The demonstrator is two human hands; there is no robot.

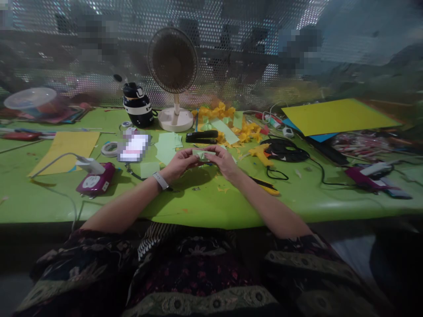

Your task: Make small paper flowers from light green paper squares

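Note:
Both hands hold a small piece of pale green paper (205,156) between them, just above the green table. My left hand (181,163) pinches its left side, and a light-strapped band is on that wrist. On the right edge, my right hand (224,162) grips the paper with thumb and fingers. Just beyond the hands lies a black stapler (202,136). Pale green paper sheets (168,147) rest to the left of it. Behind it is a heap of orange-yellow paper flowers (220,110) with green pieces among them.
A fan (175,119) and a dark bottle (137,108) stand at the back. Rightward are a yellow glue gun (261,152), a cutter (269,188), a black cable coil (287,150) and a yellow sheet (340,115). Leftward are a phone (134,147), tape (110,149) and a purple power box (96,179).

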